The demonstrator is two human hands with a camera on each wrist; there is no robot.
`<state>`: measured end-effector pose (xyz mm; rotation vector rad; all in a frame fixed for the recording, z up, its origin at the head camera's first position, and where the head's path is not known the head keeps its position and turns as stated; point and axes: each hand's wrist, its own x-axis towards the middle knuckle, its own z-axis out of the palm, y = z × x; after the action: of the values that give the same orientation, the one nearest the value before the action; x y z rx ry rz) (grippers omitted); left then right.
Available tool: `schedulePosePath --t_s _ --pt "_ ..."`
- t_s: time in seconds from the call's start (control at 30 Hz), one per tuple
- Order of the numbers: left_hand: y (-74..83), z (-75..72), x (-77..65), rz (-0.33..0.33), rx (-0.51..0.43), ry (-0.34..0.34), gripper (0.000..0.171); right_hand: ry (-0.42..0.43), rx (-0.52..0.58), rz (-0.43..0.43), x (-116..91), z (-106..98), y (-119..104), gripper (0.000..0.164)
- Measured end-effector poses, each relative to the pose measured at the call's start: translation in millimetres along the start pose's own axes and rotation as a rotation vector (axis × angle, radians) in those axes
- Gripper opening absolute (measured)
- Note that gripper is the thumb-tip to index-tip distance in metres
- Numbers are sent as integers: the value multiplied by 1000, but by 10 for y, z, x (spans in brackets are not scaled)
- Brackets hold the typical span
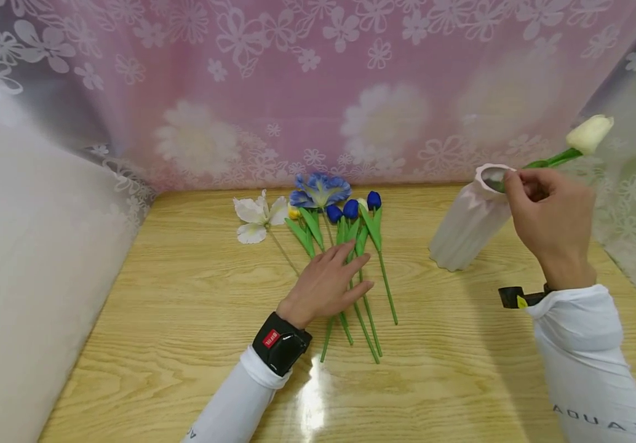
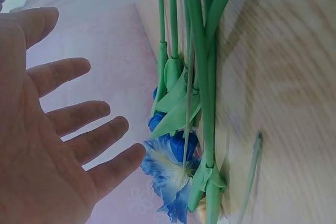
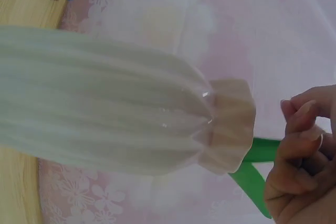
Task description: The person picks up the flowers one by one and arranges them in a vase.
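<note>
At the right stands a white ribbed vase (image 1: 470, 224) with a scalloped rim. A white tulip (image 1: 590, 135) leans out of its mouth to the right, green leaves (image 3: 257, 182) at the rim. My right hand (image 1: 553, 215) is at the mouth, fingers curled and pinching at the tulip's leaves; its fingers partly hide the stem. My left hand (image 1: 326, 286), fingers spread and holding nothing, hovers over a bunch of green stems (image 2: 202, 77). At the bunch's far end are blue tulips (image 1: 351, 209), a large blue flower (image 1: 320, 191), a yellow bud (image 1: 293, 213) and a white open flower (image 1: 257, 216).
The flowers lie on a light wood-grain table (image 1: 185, 344). A pink floral curtain (image 1: 296, 92) hangs right behind the table's far edge, and pale sheeting (image 1: 24, 234) closes off the left side.
</note>
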<state>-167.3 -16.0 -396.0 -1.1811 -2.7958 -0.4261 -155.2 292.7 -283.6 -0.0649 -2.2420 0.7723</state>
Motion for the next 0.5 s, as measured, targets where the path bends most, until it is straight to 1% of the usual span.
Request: schedulePosePath --t_s 0.1,0.2,0.33,0.5 --pt "-11 -20 -4 -6 7 6 54 26 56 -27 -44 48 -34 35" --pt "-22 -38 -14 -9 19 14 54 28 101 -46 -89 112 -57 32" --pt "-42 -53 -37 -22 25 15 53 0 129 -86 -157 207 -69 27" --pt "-76 -64 -69 -35 18 13 53 -55 137 -165 -256 330 -73 20"
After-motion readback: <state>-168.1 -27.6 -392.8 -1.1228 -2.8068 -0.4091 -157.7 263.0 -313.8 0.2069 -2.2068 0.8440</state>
